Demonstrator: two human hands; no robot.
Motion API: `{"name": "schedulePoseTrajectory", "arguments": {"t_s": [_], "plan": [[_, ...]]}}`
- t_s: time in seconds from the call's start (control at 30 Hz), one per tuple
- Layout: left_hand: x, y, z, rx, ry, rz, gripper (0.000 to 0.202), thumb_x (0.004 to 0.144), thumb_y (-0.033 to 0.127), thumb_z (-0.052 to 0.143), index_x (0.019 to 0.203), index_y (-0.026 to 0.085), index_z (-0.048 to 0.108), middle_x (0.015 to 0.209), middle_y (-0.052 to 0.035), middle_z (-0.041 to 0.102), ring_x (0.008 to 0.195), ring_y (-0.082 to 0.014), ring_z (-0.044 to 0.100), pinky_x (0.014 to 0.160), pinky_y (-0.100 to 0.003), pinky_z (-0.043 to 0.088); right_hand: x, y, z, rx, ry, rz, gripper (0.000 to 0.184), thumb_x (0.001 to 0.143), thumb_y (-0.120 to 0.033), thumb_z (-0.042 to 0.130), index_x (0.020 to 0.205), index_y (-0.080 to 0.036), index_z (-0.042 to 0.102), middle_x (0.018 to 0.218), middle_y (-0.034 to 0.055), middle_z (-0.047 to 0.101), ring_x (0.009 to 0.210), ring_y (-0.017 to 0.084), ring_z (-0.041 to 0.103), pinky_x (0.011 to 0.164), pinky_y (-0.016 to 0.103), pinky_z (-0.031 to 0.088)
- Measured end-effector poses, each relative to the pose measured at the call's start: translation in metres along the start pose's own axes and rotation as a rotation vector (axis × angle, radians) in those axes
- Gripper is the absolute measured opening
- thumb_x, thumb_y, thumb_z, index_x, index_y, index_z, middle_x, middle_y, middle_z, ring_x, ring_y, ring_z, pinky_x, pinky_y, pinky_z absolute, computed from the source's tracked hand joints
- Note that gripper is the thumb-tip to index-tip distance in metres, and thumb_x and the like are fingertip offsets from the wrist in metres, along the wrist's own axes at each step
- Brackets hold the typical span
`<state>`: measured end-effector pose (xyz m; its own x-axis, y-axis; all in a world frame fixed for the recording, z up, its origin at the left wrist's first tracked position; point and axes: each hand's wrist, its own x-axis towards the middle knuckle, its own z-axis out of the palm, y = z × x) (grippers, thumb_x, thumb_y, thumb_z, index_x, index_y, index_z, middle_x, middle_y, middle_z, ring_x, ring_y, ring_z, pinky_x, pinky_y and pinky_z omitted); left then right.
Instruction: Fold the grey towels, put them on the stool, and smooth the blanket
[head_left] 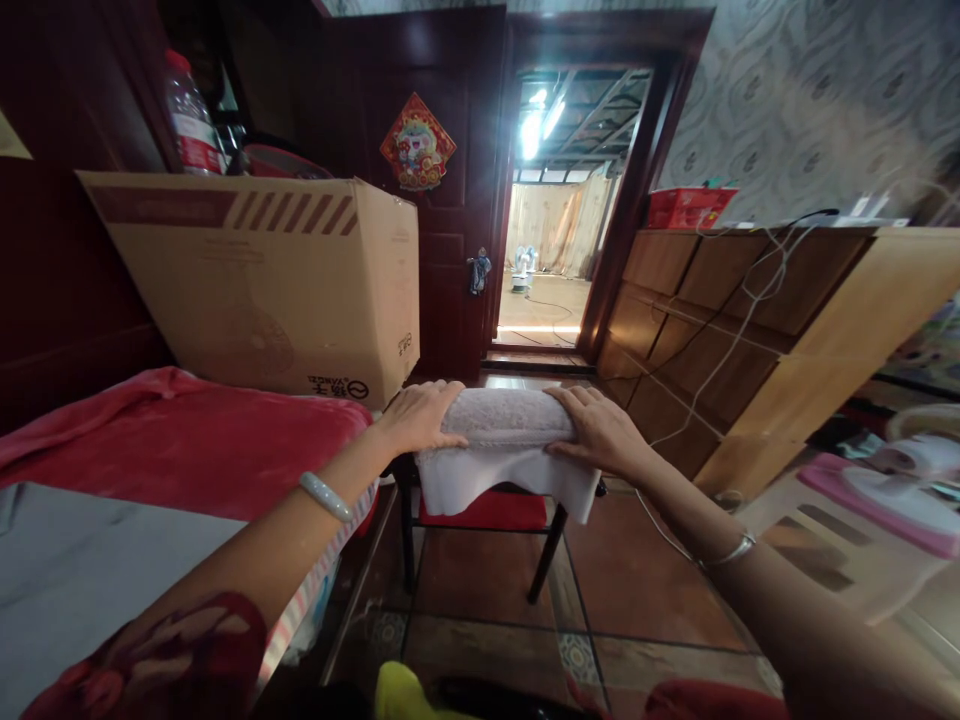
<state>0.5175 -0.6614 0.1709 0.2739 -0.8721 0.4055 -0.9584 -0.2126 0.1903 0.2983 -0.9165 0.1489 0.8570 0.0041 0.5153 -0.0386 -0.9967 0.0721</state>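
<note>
Grey roll: in the head view, a fuzzy grey roll (506, 418) was seen lying crosswise between the two hands, above a black-framed stool (408, 540).
White cloth: a white cloth (480, 482) was seen hanging below the roll; whether it was joined to it could not be told, as the underside was hidden.
Left hand: the roll's left end was clasped by the left hand (426, 415), the thumb laid along the near side and the fingers bent over the top.
Right hand: the right end was clasped likewise by the right hand (598, 428), its thumb low on the near side; how closely the far fingertips were pressed could not be told.
Step in hand: by judgement, the fabric was being rolled or steadied from both ends.
Next move: even pressure from both hands would be called for, with the loose white edge kept straight and unpinched.
Surroundings: a cardboard box (247, 280) and red bedding (202, 425) were seen to the left, a wooden cabinet (712, 350) to the right.
</note>
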Motion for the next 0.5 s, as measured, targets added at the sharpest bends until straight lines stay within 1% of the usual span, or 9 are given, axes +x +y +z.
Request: {"name": "schedulePoseTrajectory", "arguments": {"t_s": [0.1, 0.17, 0.23, 0.33, 0.4, 0.43, 0.5], "plan": [[0.002, -0.004, 0.004, 0.061, 0.002, 0.023, 0.067, 0.068, 0.056, 0.083, 0.121, 0.024, 0.060, 0.110, -0.0114, 0.067, 0.106, -0.0315, 0.063, 0.097, -0.040, 0.046, 0.001, 0.003, 0.005, -0.008, 0.017, -0.022, 0.069, 0.082, -0.047, 0.072, 0.142, -0.018, 0.052, 0.113, 0.0157, 0.064, 0.101, 0.035, 0.059, 0.089, 0.048, 0.048], [0.003, -0.004, 0.004, 0.119, -0.013, 0.042, 0.067, 0.070, 0.058, 0.082, 0.122, 0.023, 0.058, 0.110, -0.0114, 0.067, 0.105, -0.0311, 0.064, 0.096, -0.040, 0.047, 0.002, 0.006, 0.006, 0.000, 0.019, -0.050, 0.070, 0.083, -0.048, 0.071, 0.143, -0.018, 0.051, 0.112, 0.0150, 0.064, 0.102, 0.035, 0.059, 0.089, 0.048, 0.049], [0.004, -0.002, 0.001, 0.174, -0.037, 0.057, 0.067, 0.073, 0.059, 0.080, 0.124, 0.023, 0.056, 0.111, -0.0114, 0.067, 0.106, -0.0311, 0.064, 0.095, -0.041, 0.048, 0.003, 0.009, 0.006, 0.005, 0.009, -0.067, 0.074, 0.083, -0.050, 0.071, 0.147, -0.018, 0.048, 0.114, 0.0150, 0.064, 0.104, 0.035, 0.059, 0.090, 0.049, 0.050], [0.004, 0.005, -0.007, 0.227, -0.089, 0.061, 0.069, 0.077, 0.057, 0.077, 0.130, 0.021, 0.052, 0.115, -0.0123, 0.067, 0.109, -0.0319, 0.064, 0.094, -0.042, 0.049, 0.001, 0.014, 0.001, 0.042, -0.034, -0.089, 0.085, 0.082, -0.051, 0.073, 0.154, -0.021, 0.039, 0.125, 0.0158, 0.061, 0.111, 0.036, 0.059, 0.096, 0.052, 0.050], [0.001, 0.009, -0.011, 0.238, -0.107, 0.075, 0.073, 0.078, 0.055, 0.078, 0.135, 0.020, 0.049, 0.121, -0.0128, 0.065, 0.113, -0.0322, 0.062, 0.097, -0.043, 0.049, -0.002, 0.017, -0.003, 0.091, -0.061, -0.109, 0.093, 0.081, -0.051, 0.075, 0.159, -0.024, 0.031, 0.139, 0.0164, 0.054, 0.121, 0.037, 0.056, 0.102, 0.053, 0.049], [-0.002, 0.009, -0.013, 0.240, -0.094, 0.085, 0.076, 0.077, 0.054, 0.079, 0.138, 0.021, 0.047, 0.127, -0.0133, 0.062, 0.117, -0.0328, 0.060, 0.101, -0.045, 0.047, -0.004, 0.020, -0.005, 0.117, -0.070, -0.121, 0.097, 0.081, -0.052, 0.076, 0.161, -0.026, 0.027, 0.145, 0.0166, 0.049, 0.127, 0.037, 0.052, 0.105, 0.054, 0.048], [-0.010, 0.008, -0.013, 0.245, -0.031, 0.092, 0.088, 0.073, 0.053, 0.082, 0.145, 0.022, 0.043, 0.141, -0.0149, 0.053, 0.127, -0.0355, 0.054, 0.108, -0.049, 0.043, -0.010, 0.024, -0.007, 0.156, -0.082, -0.138, 0.106, 0.079, -0.052, 0.078, 0.163, -0.027, 0.020, 0.154, 0.0171, 0.039, 0.137, 0.039, 0.044, 0.111, 0.055, 0.044]]}}
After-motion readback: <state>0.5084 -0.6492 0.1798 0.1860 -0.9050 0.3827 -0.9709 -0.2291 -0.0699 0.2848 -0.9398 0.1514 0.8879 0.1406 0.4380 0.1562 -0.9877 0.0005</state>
